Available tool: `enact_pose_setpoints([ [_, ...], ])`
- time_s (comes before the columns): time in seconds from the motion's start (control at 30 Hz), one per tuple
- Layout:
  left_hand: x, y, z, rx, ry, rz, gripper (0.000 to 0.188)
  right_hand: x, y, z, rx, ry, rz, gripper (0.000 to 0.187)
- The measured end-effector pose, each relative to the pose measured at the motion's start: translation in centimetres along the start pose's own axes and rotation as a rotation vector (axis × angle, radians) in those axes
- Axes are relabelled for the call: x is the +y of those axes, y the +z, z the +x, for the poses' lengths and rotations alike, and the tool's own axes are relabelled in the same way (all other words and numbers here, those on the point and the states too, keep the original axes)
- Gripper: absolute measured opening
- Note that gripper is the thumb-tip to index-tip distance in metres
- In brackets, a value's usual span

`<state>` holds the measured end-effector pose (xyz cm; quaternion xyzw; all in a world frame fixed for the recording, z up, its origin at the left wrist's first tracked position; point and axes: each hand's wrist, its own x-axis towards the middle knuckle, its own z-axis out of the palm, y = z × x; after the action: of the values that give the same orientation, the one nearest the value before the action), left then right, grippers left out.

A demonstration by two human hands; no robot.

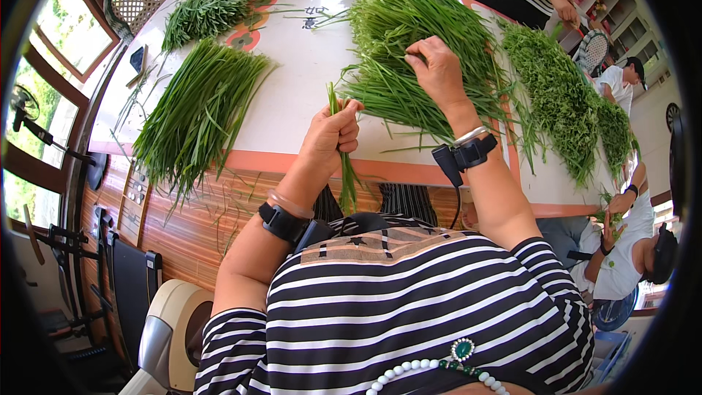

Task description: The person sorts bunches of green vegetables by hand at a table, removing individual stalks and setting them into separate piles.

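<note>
My left hand (333, 132) is closed round a small upright bunch of garlic chives (347, 183); the tips stick out above the fist and the long leaves hang below, just off the table's near edge. My right hand (437, 73) is over a large heap of garlic chives (398, 14), to the right of my left hand. Its thumb and fingertips are pressed together; whatever lies between them is too small to make out. At left, a laid-out bundle of long garlic chives (197, 106) overhangs the near edge of the table.
The white table (300, 66) has an orange border. Another green pile (208, 14) is at the far left near a phone (137, 58); a leafy green heap (552, 91) covers the right side. Other people's hands (563, 9) work around the table. A fan (25, 106) stands by the windows.
</note>
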<state>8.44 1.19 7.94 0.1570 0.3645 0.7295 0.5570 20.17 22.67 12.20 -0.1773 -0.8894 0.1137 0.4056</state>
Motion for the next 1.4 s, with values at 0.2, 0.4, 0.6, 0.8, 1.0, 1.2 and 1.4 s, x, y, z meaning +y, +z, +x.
enact_pose_setpoints([
  [0.2, 0.2, 1.1, 0.5, 0.013, 0.051, -0.002, 0.018, -3.5, -2.5, 1.1, 0.014, 0.161, 0.253, 0.009],
  [0.4, -0.7, 2.5, 1.6, 0.052, 0.141, -0.022, 0.024, -6.9, 0.1, -1.9, -0.109, -0.233, 0.077, 0.009],
  [0.6, 0.0, 0.5, 0.9, 0.107, 0.198, -0.061, 0.026, -5.8, 0.1, -4.0, -0.211, -0.217, -0.115, 0.009],
  [0.8, 6.3, -4.0, -1.0, 0.085, 0.421, -0.182, 0.026, -1.4, -2.0, -3.4, -0.055, 0.082, 0.100, 0.010],
  [1.0, 5.3, -4.4, -1.7, -0.082, 0.365, -0.155, 0.023, -0.5, -1.3, -3.2, 0.071, 0.237, 0.127, 0.014],
  [1.2, 2.7, -2.0, -1.4, -0.092, 0.196, -0.141, 0.024, -0.7, 0.8, -1.8, -0.150, 0.025, -0.217, 0.013],
  [1.4, 2.5, 0.7, -1.7, -0.066, 0.194, 0.120, 0.029, -1.7, -1.5, 0.1, 0.081, 0.024, 0.052, 0.008],
])
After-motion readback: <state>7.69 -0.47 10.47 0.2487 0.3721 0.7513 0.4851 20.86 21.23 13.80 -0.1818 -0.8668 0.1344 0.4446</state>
